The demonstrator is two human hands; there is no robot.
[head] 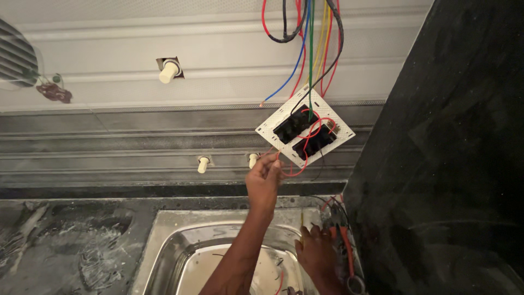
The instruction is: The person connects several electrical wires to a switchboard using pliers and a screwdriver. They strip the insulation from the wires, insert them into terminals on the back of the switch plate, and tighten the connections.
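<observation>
Head view: my left hand (263,180) is raised to the wall, fingers pinched on a red wire (289,169) looping from the white switch plate (304,133), which hangs tilted on coloured wires (311,49). My right hand (315,254) rests low at the steel sink (164,240) rim in the worktop (65,246), seemingly closed on red-handled pliers (347,257).
</observation>
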